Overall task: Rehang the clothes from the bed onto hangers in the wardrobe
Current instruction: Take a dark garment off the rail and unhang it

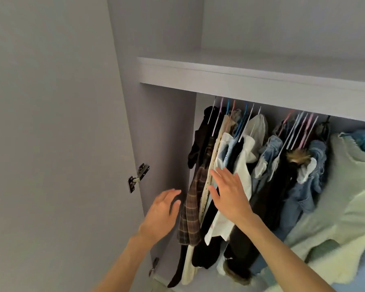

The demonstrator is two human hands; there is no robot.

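Note:
The wardrobe stands open in front of me, with several garments on pink, blue and white hangers (299,131) below a shelf. My right hand (230,192) is flat and open against a white garment (243,171), its fingers spread over the hanging clothes. My left hand (162,213) is open too, hovering beside a brown plaid garment (191,209) at the left end of the row, apart from it. Neither hand holds anything. A black garment (200,142) hangs furthest left. The rail itself is hidden behind the shelf edge.
The white shelf (240,81) overhangs the hangers. The open wardrobe door (51,144) with metal hinges (138,177) stands at the left. Denim pieces (303,186) hang mid-row, and a fluffy pale green garment (341,207) bulges out at the right.

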